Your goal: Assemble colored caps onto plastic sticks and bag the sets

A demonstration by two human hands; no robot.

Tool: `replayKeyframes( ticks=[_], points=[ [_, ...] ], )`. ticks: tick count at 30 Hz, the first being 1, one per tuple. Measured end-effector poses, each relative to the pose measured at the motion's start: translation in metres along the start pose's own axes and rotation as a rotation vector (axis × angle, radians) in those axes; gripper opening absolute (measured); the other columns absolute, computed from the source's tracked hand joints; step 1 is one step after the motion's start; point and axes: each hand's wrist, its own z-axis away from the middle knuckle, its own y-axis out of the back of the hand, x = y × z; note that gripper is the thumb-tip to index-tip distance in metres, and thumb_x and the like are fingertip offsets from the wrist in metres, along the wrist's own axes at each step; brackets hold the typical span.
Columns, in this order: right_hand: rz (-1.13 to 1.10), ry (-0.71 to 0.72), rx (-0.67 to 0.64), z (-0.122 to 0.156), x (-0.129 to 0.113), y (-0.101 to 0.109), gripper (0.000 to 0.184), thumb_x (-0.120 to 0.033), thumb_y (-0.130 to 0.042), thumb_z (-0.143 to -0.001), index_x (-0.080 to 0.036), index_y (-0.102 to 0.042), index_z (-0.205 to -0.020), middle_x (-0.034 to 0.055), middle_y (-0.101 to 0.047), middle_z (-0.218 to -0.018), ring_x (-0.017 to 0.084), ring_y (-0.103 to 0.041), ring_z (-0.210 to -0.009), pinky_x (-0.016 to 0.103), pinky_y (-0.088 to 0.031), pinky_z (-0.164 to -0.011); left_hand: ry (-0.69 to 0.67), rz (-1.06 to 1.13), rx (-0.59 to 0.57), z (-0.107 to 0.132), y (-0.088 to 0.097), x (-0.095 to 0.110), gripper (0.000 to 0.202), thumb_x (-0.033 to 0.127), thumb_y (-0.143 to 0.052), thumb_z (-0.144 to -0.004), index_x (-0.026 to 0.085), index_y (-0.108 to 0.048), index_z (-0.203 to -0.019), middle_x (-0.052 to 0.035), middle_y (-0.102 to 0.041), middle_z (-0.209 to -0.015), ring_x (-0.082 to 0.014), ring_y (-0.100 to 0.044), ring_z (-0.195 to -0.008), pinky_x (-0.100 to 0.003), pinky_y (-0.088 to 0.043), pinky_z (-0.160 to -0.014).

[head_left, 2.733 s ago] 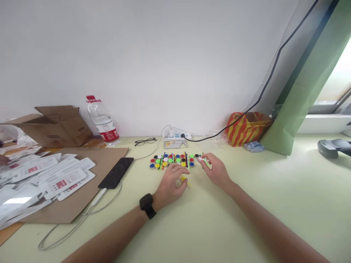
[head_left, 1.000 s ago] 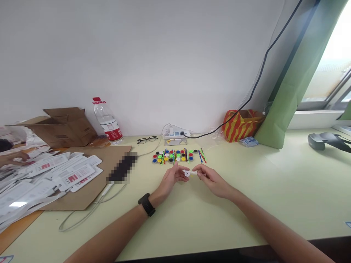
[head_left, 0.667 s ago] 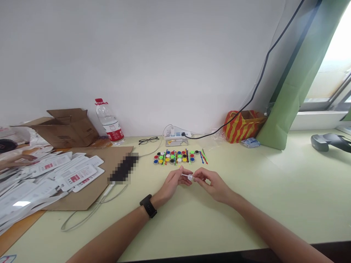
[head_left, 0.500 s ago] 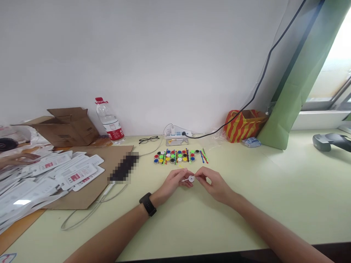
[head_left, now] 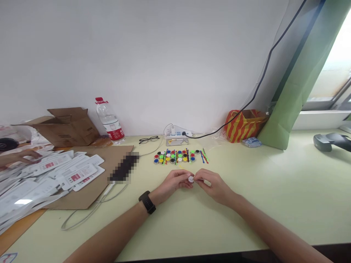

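Note:
A small white disc (head_left: 191, 179) is pinched between my two hands, low over the table. My left hand (head_left: 176, 181), with a black watch on its wrist, has its thumb and fingers closed around the disc's left side. From the right, the fingertips of my right hand (head_left: 212, 183) are pressed together at its edge. Fingers cover part of the disc. Just beyond my hands lie rows of small round pieces (head_left: 180, 159) in several colours, with thin coloured sticks (head_left: 202, 157) between and beside them. Some yellow piece (head_left: 181, 167) peeks out behind my left hand.
White tags (head_left: 78, 175) pile up on cardboard (head_left: 95, 201) at left, where another person's hand (head_left: 26, 157) rests. Behind stand an open carton (head_left: 71, 128), a bottle (head_left: 111, 122), glasses (head_left: 148, 140), a power strip (head_left: 178, 132) and a striped bag (head_left: 238, 126). A cable (head_left: 94, 210) loops at left.
The white disc has turned in my fingers, and the thin white stem seen at its left is now hidden. My left thumb has shifted over it. The other person's hand has moved slightly.

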Motion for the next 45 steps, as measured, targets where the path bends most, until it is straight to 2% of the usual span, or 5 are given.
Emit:
replayKeyframes(
  ticks=[19, 27, 34, 40, 45],
  points=[
    [-0.07, -0.133, 0.02, -0.003, -0.007, 0.008, 0.013, -0.029, -0.058, -0.099, -0.022, -0.068, -0.094, 0.0043, -0.067, -0.087, 0.017, -0.059, -0.075, 0.029, -0.047, -0.063, -0.216, -0.258, 0.122, 0.002, -0.004, 0.002, 0.019, 0.031, -0.079, -0.083, 0.014, -0.073, -0.089, -0.0046, -0.071, -0.072, -0.017, -0.068, -0.066, -0.029, -0.054, -0.067],
    [-0.226, -0.247, 0.035, -0.006, -0.002, 0.012, 0.018, -0.036, -0.058, -0.099, -0.022, -0.068, -0.105, 0.0043, -0.065, -0.089, 0.018, -0.06, -0.08, 0.031, -0.051, -0.07, -0.087, 0.092, 0.002, 0.005, 0.002, 0.006, 0.011, 0.023, -0.076, -0.082, 0.015, -0.071, -0.085, -0.0102, -0.075, -0.104, -0.0198, -0.071, -0.085, -0.03, -0.053, -0.077],
    [-0.149, -0.247, 0.126, -0.003, 0.0, 0.013, 0.049, -0.035, -0.054, -0.101, -0.03, -0.041, -0.148, 0.004, -0.056, -0.101, 0.015, -0.054, -0.071, 0.031, -0.051, -0.066, -0.145, 0.015, 0.012, 0.004, 0.0, 0.004, 0.018, 0.026, -0.082, -0.083, 0.017, -0.074, -0.095, -0.0047, -0.071, -0.089, -0.0151, -0.066, -0.083, -0.029, -0.052, -0.081],
    [0.011, -0.209, 0.128, 0.001, -0.003, 0.012, 0.056, -0.036, -0.05, -0.102, -0.034, -0.031, -0.155, 0.0066, -0.053, -0.111, 0.017, -0.052, -0.075, 0.032, -0.05, -0.066, -0.167, -0.022, 0.071, 0.001, 0.002, 0.0, 0.029, 0.032, -0.082, -0.084, 0.017, -0.076, -0.108, -0.007, -0.072, -0.099, -0.0181, -0.07, -0.087, -0.034, -0.054, -0.087],
    [-0.116, -0.2, 0.143, 0.003, -0.002, 0.01, 0.077, -0.038, -0.049, -0.104, -0.035, 0.002, -0.161, 0.0037, -0.049, -0.107, 0.015, -0.048, -0.07, 0.031, -0.048, -0.068, -0.177, -0.023, 0.097, 0.0, 0.002, 0.0, 0.028, 0.032, -0.083, -0.082, 0.017, -0.077, -0.105, -0.0067, -0.074, -0.093, -0.017, -0.07, -0.084, -0.031, -0.054, -0.083]
  ],
)
